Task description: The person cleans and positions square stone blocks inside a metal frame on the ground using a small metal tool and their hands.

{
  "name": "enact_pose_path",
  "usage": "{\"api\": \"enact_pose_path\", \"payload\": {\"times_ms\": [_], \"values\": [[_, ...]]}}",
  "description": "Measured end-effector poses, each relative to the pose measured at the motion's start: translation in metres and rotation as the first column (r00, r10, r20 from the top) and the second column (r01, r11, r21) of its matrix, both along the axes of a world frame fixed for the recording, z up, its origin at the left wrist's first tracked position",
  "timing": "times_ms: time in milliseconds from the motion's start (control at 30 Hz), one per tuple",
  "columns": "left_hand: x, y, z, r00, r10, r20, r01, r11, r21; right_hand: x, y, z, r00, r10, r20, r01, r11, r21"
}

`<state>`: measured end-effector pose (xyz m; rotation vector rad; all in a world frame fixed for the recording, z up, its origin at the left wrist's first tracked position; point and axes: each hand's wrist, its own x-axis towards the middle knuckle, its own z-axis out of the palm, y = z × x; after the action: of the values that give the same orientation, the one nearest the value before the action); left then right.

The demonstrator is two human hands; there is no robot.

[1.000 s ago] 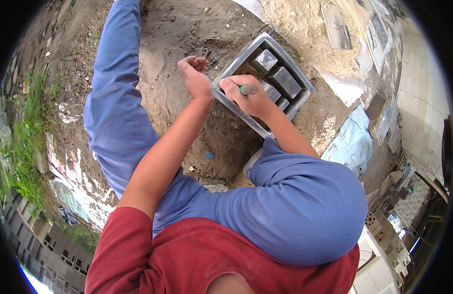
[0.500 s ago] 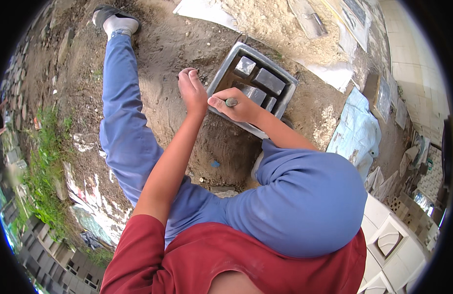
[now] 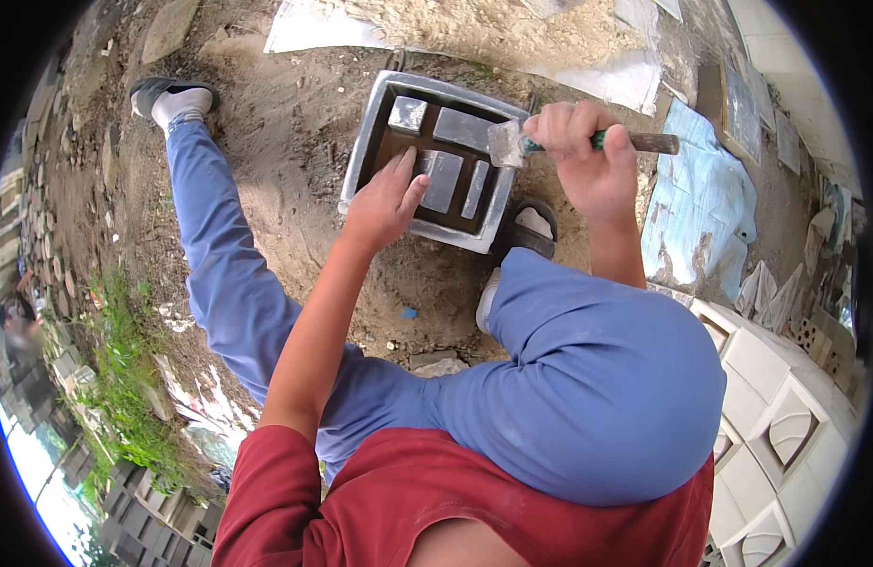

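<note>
A square grey metal mould (image 3: 353,170) with several raised rectangular blocks inside lies on the dirt in front of me. My left hand (image 3: 387,200) reaches over its near left side, fingers stretched out into the brown channel beside a block (image 3: 441,181). The fingertips touch or nearly touch the channel; the exact contact is hard to see. My right hand (image 3: 592,156) is raised at the right of the mould, closed around the green and brown handle of a short scraper (image 3: 505,145). Its flat, pale, crusted head points left over the mould's right rim.
A white sheet (image 3: 314,26) with a sandy heap (image 3: 474,42) lies beyond the mould. On the right are a light blue cloth (image 3: 692,180) and stacked white patterned blocks (image 3: 786,425). My dark sandal (image 3: 531,231) stands close to the mould's near right corner. Grass (image 3: 125,369) grows at left.
My hands have moved apart. The left has gone down into the mould; the right has swung up and right with the scraper, whose head now shows. The view has shifted, and the mould appears further left.
</note>
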<state>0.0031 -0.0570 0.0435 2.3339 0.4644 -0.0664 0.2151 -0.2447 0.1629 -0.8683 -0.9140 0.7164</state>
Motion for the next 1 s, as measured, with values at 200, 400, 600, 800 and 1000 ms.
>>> {"api": "enact_pose_path", "payload": {"times_ms": [200, 400, 600, 800, 1000], "values": [[0.015, -0.013, -0.014, 0.999, -0.009, 0.032, 0.002, 0.973, 0.229, -0.01, -0.007, -0.023, 0.994, -0.084, 0.064, 0.088, 0.994, -0.071], [0.02, -0.014, -0.008, 0.995, 0.059, -0.08, -0.043, 0.979, 0.197, -0.031, 0.005, -0.039, 0.987, 0.108, -0.12, -0.116, 0.991, -0.063], [0.016, -0.008, -0.018, 0.998, 0.045, -0.037, -0.035, 0.968, 0.25, -0.045, 0.02, -0.059, 0.983, 0.182, 0.009, -0.17, 0.933, -0.317], [0.02, -0.007, -0.021, 0.988, 0.012, -0.151, 0.015, 0.984, 0.18, -0.056, 0.019, -0.071, 0.985, 0.163, 0.061, -0.118, 0.884, -0.453], [0.017, -0.003, -0.033, 0.998, 0.02, -0.055, -0.007, 0.975, 0.221, -0.07, 0.015, -0.063, 0.974, 0.109, 0.196, -0.01, 0.896, -0.445]]}}
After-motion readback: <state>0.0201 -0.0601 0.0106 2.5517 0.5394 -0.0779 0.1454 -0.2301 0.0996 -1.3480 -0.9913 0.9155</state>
